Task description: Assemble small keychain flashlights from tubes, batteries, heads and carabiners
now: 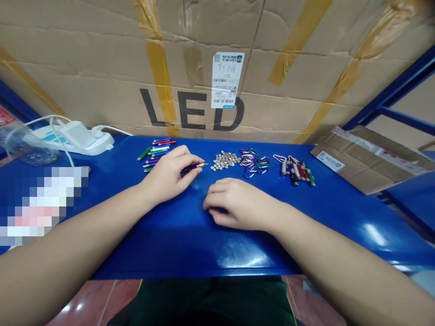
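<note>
My left hand (170, 174) is closed on a dark purple-blue mini flashlight (195, 167), pinching it between thumb and fingers with its silvery end pointing right. Behind and beside that hand lie several more slim metal flashlights (160, 150) in red, silver, blue, purple and green. My right hand (234, 203) rests low over the table, its fingers curled in. Whatever it may hold is hidden. Just beyond it spreads a heap of small silvery button cells (224, 160). Coloured carabiner clips (250, 163) lie to the right of the cells.
Farther right are flashlights with clips (297, 171) on the blue table (163, 253). A small cardboard box (370, 158) stands at the right edge. A white power strip (78, 139) with cables sits back left. A large carton (115, 59) marked LED walls off the back.
</note>
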Motion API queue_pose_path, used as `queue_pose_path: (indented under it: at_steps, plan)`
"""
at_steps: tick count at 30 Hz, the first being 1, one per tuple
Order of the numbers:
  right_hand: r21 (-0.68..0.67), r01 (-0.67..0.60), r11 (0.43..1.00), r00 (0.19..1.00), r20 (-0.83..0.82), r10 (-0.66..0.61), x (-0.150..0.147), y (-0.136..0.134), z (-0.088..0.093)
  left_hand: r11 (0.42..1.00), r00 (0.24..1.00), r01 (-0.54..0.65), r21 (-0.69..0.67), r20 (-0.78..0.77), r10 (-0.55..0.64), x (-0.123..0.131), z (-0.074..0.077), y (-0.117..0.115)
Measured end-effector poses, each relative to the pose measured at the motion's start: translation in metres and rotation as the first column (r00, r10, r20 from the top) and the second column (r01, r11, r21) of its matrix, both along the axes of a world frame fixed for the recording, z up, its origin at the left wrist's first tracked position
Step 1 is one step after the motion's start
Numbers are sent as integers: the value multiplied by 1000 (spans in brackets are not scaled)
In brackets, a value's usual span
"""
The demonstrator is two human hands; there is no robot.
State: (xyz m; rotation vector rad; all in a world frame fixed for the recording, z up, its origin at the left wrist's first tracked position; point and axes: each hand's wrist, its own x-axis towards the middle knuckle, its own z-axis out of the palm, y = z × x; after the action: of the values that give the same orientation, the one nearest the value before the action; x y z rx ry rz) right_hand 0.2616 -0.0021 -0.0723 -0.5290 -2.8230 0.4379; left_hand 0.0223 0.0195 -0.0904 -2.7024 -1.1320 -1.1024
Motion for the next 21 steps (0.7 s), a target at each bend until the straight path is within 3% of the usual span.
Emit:
queue_pose_path:
  at_steps: [5, 7, 10, 13, 15, 19, 21]
  plan:
    - [-199, 181, 963, 929, -287, -234, 24, 29, 4, 1000, 1000, -15, -7, 2, 15, -1, 0, -1]
    - [-294, 224, 929, 903, -294, -312, 34, 42, 2, 1000, 1000, -16, -20, 6, 17, 0, 0, -1]
    - [-498, 260, 827, 880, -230, -415, 42, 55, -3, 999, 1000, -9, -32, 9, 9, 0, 1, -1]
    - [-582, 294, 758, 871, -164, -464, 46, 58, -5, 1000, 1000, -1, -24, 13, 2, -1, 1, -1]
    - [-551, 325, 769, 884, -112, -454, 47, 56, -3, 1000, 1000, -1, -23, 18, 1, -1, 1, -1]
    - [-328, 319, 889, 943, 20, -331, 45, 50, 5, 999, 1000, -3, -36, 15, 4, -1, 1, -1]
    - [-278, 287, 917, 958, 77, -276, 41, 46, 5, 999, 1000, -5, -45, 13, 6, -1, 1, -2]
